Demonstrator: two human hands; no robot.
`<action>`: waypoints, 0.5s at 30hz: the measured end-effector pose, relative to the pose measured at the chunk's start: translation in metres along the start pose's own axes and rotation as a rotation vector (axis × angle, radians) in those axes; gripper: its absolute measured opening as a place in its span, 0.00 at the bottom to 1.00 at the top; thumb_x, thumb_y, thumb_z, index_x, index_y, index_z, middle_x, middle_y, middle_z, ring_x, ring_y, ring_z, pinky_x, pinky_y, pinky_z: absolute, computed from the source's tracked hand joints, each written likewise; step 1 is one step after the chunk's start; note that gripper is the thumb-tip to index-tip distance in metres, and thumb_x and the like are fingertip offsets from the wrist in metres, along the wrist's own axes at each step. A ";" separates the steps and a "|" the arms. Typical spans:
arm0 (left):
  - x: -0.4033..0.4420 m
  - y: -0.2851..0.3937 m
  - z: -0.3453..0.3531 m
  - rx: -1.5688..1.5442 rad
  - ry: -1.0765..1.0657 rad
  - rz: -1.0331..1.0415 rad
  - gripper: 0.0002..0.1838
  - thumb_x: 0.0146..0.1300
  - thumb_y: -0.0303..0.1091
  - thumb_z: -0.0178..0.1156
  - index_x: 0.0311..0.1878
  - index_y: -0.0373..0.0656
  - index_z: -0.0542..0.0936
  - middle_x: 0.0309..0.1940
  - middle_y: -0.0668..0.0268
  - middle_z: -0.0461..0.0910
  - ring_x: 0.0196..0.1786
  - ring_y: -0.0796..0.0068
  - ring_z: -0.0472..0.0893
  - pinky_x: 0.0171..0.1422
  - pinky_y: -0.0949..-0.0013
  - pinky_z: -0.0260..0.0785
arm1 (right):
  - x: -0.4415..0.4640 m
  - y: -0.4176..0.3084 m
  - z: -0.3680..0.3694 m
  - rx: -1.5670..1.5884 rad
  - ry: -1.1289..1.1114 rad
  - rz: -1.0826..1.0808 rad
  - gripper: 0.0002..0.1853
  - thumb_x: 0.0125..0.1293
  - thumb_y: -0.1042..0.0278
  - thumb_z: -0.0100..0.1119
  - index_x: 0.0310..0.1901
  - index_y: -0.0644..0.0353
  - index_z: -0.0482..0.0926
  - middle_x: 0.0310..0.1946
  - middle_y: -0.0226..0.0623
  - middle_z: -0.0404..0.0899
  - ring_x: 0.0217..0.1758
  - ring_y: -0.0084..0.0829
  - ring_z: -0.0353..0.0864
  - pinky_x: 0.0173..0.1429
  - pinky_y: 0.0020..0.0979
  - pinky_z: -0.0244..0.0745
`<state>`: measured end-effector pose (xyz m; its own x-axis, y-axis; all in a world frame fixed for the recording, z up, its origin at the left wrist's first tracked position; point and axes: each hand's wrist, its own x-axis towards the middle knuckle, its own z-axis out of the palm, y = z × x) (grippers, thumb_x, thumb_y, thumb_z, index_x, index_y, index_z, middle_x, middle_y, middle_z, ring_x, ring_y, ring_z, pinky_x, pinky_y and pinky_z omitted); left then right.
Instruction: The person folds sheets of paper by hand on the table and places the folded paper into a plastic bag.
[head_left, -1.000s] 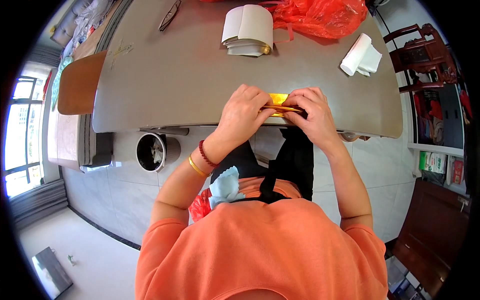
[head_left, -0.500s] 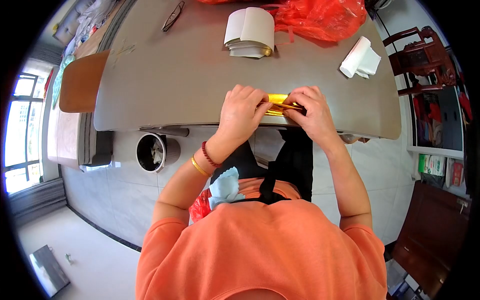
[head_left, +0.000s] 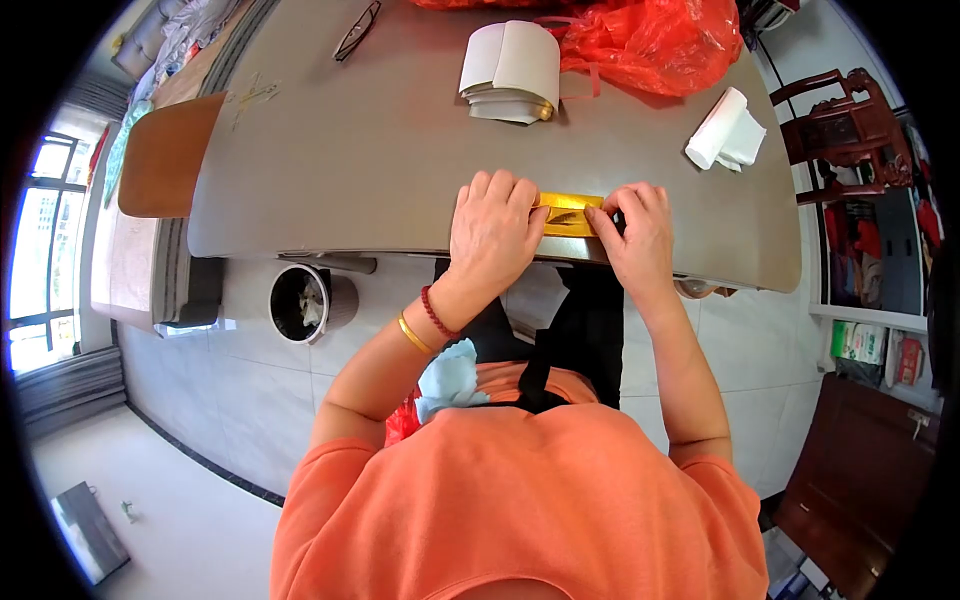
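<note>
A shiny gold sheet [head_left: 568, 216] lies folded near the table's front edge, with a crease running across it. My left hand [head_left: 494, 232] grips its left end, fingers curled and the thumb on the sheet. At the other end, my right hand [head_left: 637, 235] pinches the sheet between thumb and fingers. Something small and dark shows between the right thumb and fingers, too small to make out. The left wrist carries a red bead bracelet and a yellow band.
On the grey table [head_left: 330, 170] lie a curved white paper stack [head_left: 510, 68], a red plastic bag [head_left: 655, 45], a white roll [head_left: 717, 128] and eyeglasses [head_left: 356, 31]. A bin [head_left: 300, 303] stands on the floor at the left, beyond a brown chair [head_left: 170, 155].
The gold sheet's raised fold now lies flatter, showing more of its face. Both hands have shifted slightly, the right one outward. The view has moved a little.
</note>
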<state>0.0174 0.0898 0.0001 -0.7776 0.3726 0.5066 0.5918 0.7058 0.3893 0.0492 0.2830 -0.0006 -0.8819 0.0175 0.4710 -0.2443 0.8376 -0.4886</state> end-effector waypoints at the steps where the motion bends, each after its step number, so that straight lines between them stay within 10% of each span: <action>1: 0.000 0.001 0.000 0.007 0.000 -0.002 0.08 0.58 0.33 0.66 0.38 0.44 0.78 0.35 0.62 0.74 0.42 0.58 0.74 0.47 0.57 0.65 | 0.000 0.000 0.001 -0.017 0.000 -0.005 0.12 0.55 0.65 0.72 0.29 0.56 0.76 0.34 0.33 0.74 0.43 0.41 0.71 0.46 0.42 0.65; 15: -0.025 0.021 0.007 0.112 -0.086 0.279 0.32 0.54 0.40 0.70 0.61 0.34 0.76 0.63 0.54 0.75 0.70 0.56 0.70 0.75 0.54 0.62 | -0.001 -0.002 0.004 -0.080 0.016 -0.015 0.13 0.53 0.66 0.73 0.31 0.56 0.74 0.35 0.34 0.73 0.42 0.42 0.71 0.46 0.43 0.65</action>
<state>0.0476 0.1000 -0.0099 -0.6065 0.6071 0.5134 0.7614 0.6294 0.1553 0.0487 0.2793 -0.0032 -0.8717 0.0130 0.4899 -0.2238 0.8788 -0.4216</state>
